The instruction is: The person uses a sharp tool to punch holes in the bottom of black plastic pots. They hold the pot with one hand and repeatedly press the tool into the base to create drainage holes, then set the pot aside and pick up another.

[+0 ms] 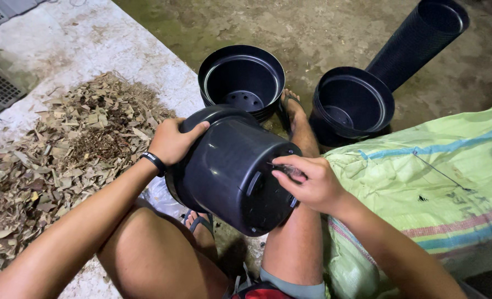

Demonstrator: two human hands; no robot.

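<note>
A green woven sack (434,182) lies at the person's right, a heap of dry leaf chips (57,160) at the left. Over the knees, a black plastic pot (229,171) lies tipped on its side, base toward the camera. The left hand (171,141) curls closed over its rim; the right hand (307,182) pinches at the base edge. Two empty black pots (243,83) (351,105) stand beyond, beside a lying pot stack (418,39).
</note>
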